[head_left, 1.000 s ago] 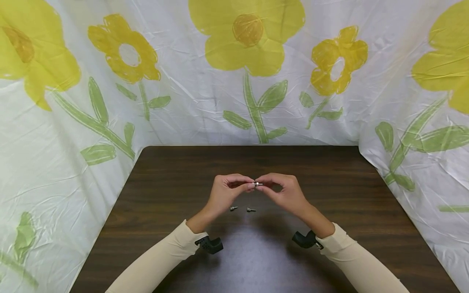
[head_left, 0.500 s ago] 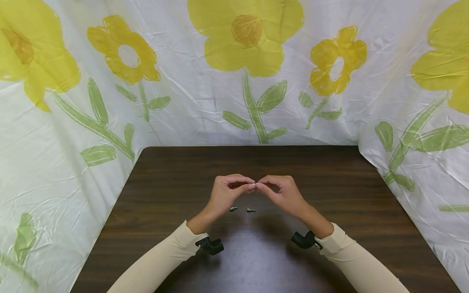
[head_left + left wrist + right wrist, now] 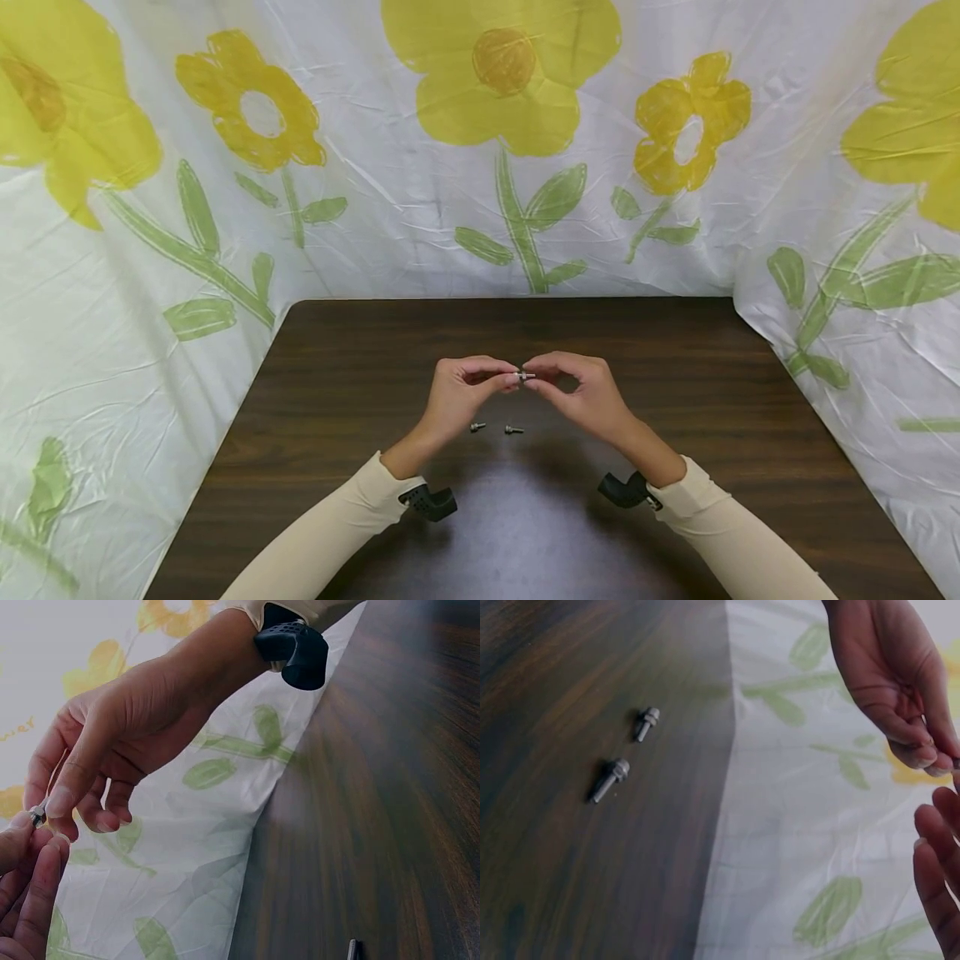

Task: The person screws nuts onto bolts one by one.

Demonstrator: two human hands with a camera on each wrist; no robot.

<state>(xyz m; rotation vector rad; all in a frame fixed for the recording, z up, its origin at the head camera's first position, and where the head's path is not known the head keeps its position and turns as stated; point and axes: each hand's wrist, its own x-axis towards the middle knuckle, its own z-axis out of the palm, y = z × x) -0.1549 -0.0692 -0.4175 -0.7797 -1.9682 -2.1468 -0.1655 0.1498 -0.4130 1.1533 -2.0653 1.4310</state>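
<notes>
A small silvery bolt [image 3: 528, 376] is held level between both hands above the table. My left hand [image 3: 467, 390] pinches its left end between thumb and index finger. The thumb and index finger of my right hand [image 3: 583, 393] are bent around its other side, above and below a wider, nut-like part. In the left wrist view the bolt [image 3: 37, 817] shows as a shiny piece between the two hands' fingertips. Two more bolts, a left one [image 3: 477, 427] and a right one [image 3: 514, 430], lie on the table below the hands.
The dark wood-grain table [image 3: 360, 333] spreads under both arms. A white cloth [image 3: 375, 217] with yellow flowers hangs behind and along the sides. Each wrist carries a black camera mount, the left mount [image 3: 431, 502] and the right mount [image 3: 624, 490].
Half a second ago the right fingertips came together over the bolt's right end and hid it. Now they are parted and the end shows again. The left hand has barely moved.
</notes>
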